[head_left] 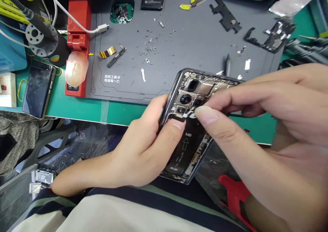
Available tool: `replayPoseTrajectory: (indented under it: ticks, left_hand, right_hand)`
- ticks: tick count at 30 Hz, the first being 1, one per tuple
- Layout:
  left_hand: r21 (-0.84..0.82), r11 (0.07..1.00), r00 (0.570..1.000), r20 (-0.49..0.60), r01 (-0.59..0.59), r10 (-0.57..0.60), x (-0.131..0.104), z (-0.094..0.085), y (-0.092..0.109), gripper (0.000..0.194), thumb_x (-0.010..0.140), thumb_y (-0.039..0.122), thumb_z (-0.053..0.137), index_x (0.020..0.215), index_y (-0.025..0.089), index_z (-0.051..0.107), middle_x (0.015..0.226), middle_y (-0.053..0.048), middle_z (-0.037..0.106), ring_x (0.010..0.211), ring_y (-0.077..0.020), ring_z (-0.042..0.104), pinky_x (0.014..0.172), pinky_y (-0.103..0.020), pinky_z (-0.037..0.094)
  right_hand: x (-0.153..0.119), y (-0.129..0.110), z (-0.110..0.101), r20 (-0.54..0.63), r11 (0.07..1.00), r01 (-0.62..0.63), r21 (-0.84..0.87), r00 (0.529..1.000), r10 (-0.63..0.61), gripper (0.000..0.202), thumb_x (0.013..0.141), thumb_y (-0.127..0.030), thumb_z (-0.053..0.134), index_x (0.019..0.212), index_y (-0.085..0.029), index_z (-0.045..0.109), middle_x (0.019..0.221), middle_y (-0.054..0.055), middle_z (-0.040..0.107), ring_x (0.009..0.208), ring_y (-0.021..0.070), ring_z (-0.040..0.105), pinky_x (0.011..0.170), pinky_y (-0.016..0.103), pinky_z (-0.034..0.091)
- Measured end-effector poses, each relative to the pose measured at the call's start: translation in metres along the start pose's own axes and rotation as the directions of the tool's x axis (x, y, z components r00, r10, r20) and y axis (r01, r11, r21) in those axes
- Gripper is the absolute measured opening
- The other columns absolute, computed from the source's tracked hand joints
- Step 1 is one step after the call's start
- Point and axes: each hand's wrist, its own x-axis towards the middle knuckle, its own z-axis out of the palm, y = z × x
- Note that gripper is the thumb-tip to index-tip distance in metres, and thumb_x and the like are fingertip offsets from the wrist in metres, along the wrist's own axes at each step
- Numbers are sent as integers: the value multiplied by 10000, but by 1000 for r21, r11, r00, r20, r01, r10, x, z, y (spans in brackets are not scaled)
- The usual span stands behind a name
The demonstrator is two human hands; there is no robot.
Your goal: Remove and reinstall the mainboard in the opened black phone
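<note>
Hands meet at centre frame over an opened phone (189, 129), back cover off, held tilted above the near edge of the green bench (84, 108). Left hand (143, 150) comes in from lower left, fingers wrapped behind the phone's left rim, thumb pressed flat on the dark plate just below the camera cluster: clamped on the phone. Right hand (246, 122) enters from the right, thumb and forefinger pinched together on a small white-and-black piece (189, 113) beside the lower camera lenses; a thin dark tool shaft shows behind the fingers, tip hidden. Readable on the phone's black inner plate: "MB" above an arrow outline pointing toward the cameras; smaller print lower down is too blurred to read. Phone internals: three camera modules in a metal frame at the top end, dark shield plate across the middle, board edge along the lower right side. Grey work mat (179, 43) in the upper half carries white Chinese characters at its lower left, loose screws scattered over it. Second phone (38, 88) lies face up at far left.
</note>
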Motion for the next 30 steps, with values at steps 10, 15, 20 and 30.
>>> replayPoseTrajectory:
  ticks: [10,15,20,30]
  left_hand:
    - [1,999,999,-29,42,-42,0,1,1,300,1147,379,499,1398,248,599,1053,-35,750,1065,-262,721,1020,-428,582]
    - [-20,999,998,-43,45,-46,0,3,0,330,1141,384,512,1431,254,601,1182,-55,771,1109,-266,735,1042,-433,599]
    - [-9,997,995,-70,71,-72,0,4,-1,369,1125,466,550,1431,263,589,1148,-55,779,1036,-259,747,978,-423,628]
    - [15,1000,997,-80,20,-19,-1,4,-5,362,1144,488,515,1409,248,571,960,-4,719,808,-177,662,1021,-422,579]
  right_hand:
    - [0,-12,0,47,996,47,-75,998,-43,55,1000,-354,724,999,-303,702,991,-9,652,944,223,643,775,452,473]
    - [0,-14,2,22,993,39,-112,999,-37,80,996,-381,739,998,-310,702,980,-17,650,937,227,636,747,443,461]
    - [-2,-16,0,27,987,65,-149,998,-62,64,1006,-344,728,976,-300,691,944,-21,640,899,206,627,675,408,428]
    - [-7,-18,-2,1,975,161,-156,987,-163,72,1046,-356,726,1034,-287,707,946,-3,664,882,170,656,694,386,487]
